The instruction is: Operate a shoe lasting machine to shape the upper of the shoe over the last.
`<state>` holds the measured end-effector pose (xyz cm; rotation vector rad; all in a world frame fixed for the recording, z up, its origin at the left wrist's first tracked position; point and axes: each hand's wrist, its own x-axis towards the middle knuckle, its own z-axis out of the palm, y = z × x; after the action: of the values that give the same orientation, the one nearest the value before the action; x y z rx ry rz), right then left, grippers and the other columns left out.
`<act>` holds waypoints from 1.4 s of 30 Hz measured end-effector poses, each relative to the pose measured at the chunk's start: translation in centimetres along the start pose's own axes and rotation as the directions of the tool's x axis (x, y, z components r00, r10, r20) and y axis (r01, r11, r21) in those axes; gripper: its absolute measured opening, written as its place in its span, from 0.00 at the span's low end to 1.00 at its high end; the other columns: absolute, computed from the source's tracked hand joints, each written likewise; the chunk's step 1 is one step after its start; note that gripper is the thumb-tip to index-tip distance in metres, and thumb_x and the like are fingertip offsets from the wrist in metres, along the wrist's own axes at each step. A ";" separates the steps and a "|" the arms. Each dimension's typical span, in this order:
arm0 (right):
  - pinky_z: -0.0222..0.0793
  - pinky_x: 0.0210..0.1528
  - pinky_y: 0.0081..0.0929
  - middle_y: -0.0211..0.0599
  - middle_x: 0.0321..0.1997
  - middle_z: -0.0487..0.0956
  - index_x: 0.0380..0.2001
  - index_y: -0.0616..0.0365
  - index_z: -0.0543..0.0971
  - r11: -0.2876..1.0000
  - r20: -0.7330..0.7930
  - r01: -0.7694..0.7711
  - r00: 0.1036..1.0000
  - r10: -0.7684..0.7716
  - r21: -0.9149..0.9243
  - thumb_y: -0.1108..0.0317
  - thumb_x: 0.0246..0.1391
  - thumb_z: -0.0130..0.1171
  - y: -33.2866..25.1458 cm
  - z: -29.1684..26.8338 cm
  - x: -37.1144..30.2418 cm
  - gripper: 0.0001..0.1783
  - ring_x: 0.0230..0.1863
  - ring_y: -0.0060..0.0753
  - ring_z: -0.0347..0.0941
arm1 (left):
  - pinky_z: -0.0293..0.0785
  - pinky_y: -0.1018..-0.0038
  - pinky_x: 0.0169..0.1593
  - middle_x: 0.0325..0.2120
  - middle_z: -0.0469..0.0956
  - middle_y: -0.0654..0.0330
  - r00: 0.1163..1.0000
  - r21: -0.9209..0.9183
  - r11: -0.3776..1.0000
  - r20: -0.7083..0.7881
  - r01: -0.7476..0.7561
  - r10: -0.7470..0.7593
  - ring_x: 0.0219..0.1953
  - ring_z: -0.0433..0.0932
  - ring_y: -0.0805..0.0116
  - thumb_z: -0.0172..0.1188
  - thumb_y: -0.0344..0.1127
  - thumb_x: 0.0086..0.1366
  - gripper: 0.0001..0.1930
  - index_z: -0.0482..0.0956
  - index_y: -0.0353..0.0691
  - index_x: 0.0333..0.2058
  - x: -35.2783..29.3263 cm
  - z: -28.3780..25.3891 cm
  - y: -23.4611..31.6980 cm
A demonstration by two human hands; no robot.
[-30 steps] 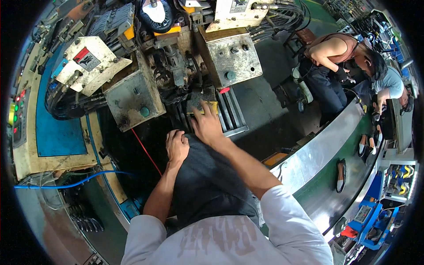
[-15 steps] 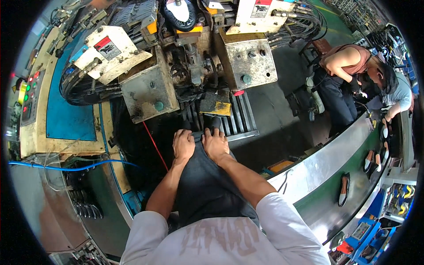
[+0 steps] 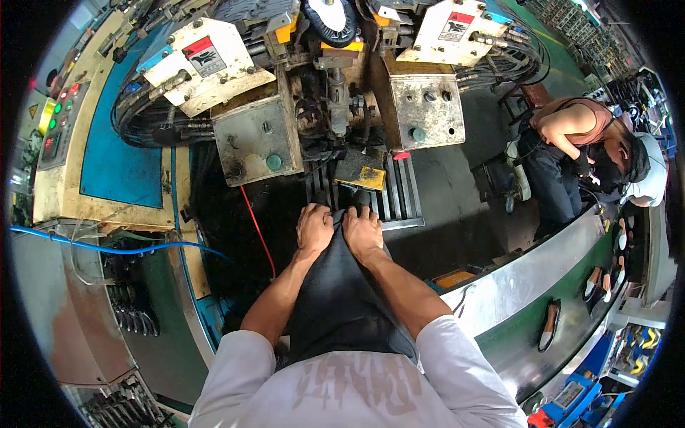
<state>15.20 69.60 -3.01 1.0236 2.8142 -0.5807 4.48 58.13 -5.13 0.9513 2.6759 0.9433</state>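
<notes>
The machine (image 3: 258, 135) is filling the far side, its top running out of view. Dark trousers (image 3: 335, 307) are stretching away in the near centre. A shoe (image 3: 331, 16) is showing far off, the upper edge cutting it. The left hand (image 3: 315, 230) and right hand (image 3: 363, 231) are resting apart on the trousers' knees, fingers bending over, fingertips hiding; whether they are gripping cloth, I cannot tell.

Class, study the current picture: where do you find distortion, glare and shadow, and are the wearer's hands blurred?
Head view: the silver conveyor panel bows and catches bright glare; head view: deep shadow beneath the left grey control box hides detail; head view: left hand and right hand look fairly sharp, without obvious blur.
</notes>
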 end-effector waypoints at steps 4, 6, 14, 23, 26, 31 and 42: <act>0.73 0.63 0.60 0.57 0.63 0.77 0.56 0.56 0.78 0.999 0.061 -0.020 0.998 0.017 0.049 0.55 0.75 0.48 -0.5 -0.7 -0.1 0.19 0.62 0.65 0.75 | 0.78 0.54 0.57 0.45 0.84 0.52 1.000 0.009 1.000 -0.013 -0.007 0.007 0.53 0.80 0.45 0.65 0.31 0.64 0.09 0.87 0.39 0.43 0.0 0.0 -0.3; 0.73 0.63 0.60 0.57 0.63 0.76 0.56 0.56 0.78 0.998 0.066 -0.023 0.998 0.020 0.050 0.54 0.75 0.48 -0.5 -0.8 -0.1 0.20 0.62 0.66 0.75 | 0.78 0.54 0.57 0.45 0.84 0.52 1.000 0.002 1.000 -0.011 -0.015 0.015 0.53 0.80 0.45 0.65 0.31 0.64 0.10 0.87 0.39 0.43 0.1 -0.1 -0.3; 0.73 0.65 0.59 0.59 0.64 0.77 0.59 0.54 0.79 0.999 0.027 -0.030 0.999 0.029 0.031 0.54 0.76 0.49 -0.3 -0.5 0.0 0.20 0.62 0.66 0.76 | 0.79 0.54 0.58 0.45 0.84 0.52 1.000 0.011 1.000 0.007 -0.007 0.007 0.53 0.80 0.46 0.64 0.31 0.65 0.10 0.88 0.40 0.43 0.3 0.1 -0.3; 0.74 0.62 0.60 0.59 0.60 0.78 0.56 0.55 0.79 0.998 0.015 -0.016 1.000 0.015 0.054 0.55 0.75 0.49 -0.3 -0.6 -0.2 0.19 0.60 0.66 0.77 | 0.79 0.53 0.58 0.47 0.84 0.51 0.999 0.032 0.999 0.040 0.010 -0.011 0.54 0.80 0.45 0.61 0.33 0.68 0.11 0.88 0.39 0.44 0.4 0.2 -0.8; 0.75 0.62 0.60 0.59 0.60 0.79 0.55 0.55 0.79 0.998 0.023 -0.013 1.000 0.011 0.054 0.54 0.75 0.50 -0.5 -0.8 -0.3 0.19 0.60 0.66 0.77 | 0.79 0.53 0.58 0.46 0.84 0.51 0.999 0.039 0.999 0.040 0.009 -0.011 0.54 0.80 0.45 0.61 0.33 0.68 0.11 0.88 0.39 0.44 0.3 0.1 -0.8; 0.75 0.62 0.59 0.58 0.60 0.79 0.55 0.54 0.79 0.999 0.034 0.003 0.999 -0.005 0.051 0.54 0.75 0.51 -0.2 -0.8 -0.4 0.18 0.60 0.66 0.77 | 0.79 0.53 0.59 0.47 0.85 0.51 1.000 0.042 0.999 0.020 0.012 -0.013 0.54 0.80 0.45 0.62 0.34 0.68 0.11 0.89 0.39 0.44 0.0 -0.4 -0.7; 0.74 0.59 0.66 0.68 0.60 0.77 0.55 0.58 0.78 0.989 0.037 0.122 0.991 -0.125 0.084 0.56 0.72 0.53 1.7 1.1 -0.6 0.20 0.58 0.76 0.75 | 0.77 0.48 0.58 0.45 0.84 0.50 0.998 0.126 0.991 0.052 0.035 -0.042 0.53 0.80 0.42 0.60 0.38 0.68 0.11 0.86 0.39 0.39 0.0 -1.2 0.1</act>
<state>16.64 70.01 -4.42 0.8431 2.8533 -0.7270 4.09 57.57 -4.08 0.9310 2.7240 0.7389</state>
